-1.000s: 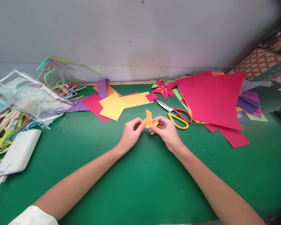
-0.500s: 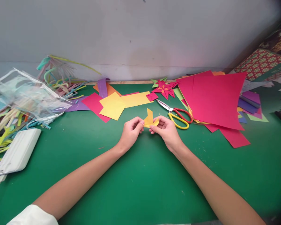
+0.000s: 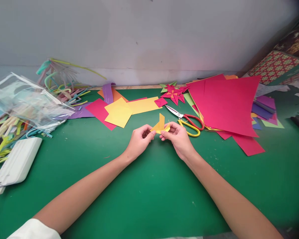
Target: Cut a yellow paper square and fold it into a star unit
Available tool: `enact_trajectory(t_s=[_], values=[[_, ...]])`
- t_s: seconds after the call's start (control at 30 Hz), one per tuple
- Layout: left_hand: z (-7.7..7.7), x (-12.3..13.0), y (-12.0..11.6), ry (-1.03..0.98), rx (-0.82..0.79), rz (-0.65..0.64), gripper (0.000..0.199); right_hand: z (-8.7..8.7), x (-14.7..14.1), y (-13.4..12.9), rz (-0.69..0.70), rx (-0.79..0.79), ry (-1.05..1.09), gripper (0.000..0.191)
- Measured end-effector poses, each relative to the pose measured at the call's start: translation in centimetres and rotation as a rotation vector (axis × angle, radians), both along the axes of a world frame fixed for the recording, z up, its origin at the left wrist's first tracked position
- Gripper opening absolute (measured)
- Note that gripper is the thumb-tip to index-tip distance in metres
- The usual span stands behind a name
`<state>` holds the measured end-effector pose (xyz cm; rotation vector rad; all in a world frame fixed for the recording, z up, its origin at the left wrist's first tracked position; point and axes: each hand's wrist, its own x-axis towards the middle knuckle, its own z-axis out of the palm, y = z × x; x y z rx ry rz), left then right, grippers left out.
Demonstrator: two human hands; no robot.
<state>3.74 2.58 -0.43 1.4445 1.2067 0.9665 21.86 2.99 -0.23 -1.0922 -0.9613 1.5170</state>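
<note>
A small folded yellow paper piece (image 3: 159, 124) is held between both hands, above the green table (image 3: 149, 186). Its left end is pinched by my left hand (image 3: 141, 141), thumb and fingers closed. My right hand (image 3: 176, 137) grips the right end with its thumb on top. One narrow flap of the piece stands up between the hands. Red-and-yellow-handled scissors (image 3: 185, 120) lie just beyond my right hand, blades pointing up and left. Yellow paper (image 3: 119, 112) rests over a red sheet beyond my left hand.
Red and green folded paper stars (image 3: 173, 94) sit near the wall. Large red sheets (image 3: 226, 103) are stacked at the right. On the left are a clear plastic bag (image 3: 27, 96), colourful strips (image 3: 5, 141) and a white device (image 3: 18, 162).
The yellow piece has turned slightly, its flap now standing more upright, and my left fingertips have shifted along its lower left edge. The whole view has moved slightly.
</note>
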Motion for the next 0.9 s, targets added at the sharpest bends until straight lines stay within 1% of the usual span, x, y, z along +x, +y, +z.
enact_trajectory(t_s=[0.73,0.9], values=[[-0.11,-0.03,0.11,-0.025,0.001,0.019,0.028,0.15,0.03,0.09,0.006,-0.026,0.028,0.039],[-0.24,-0.10,0.13,-0.075,0.029,0.041,0.028,0.02,0.19,0.26,-0.028,-0.029,0.037,0.041]])
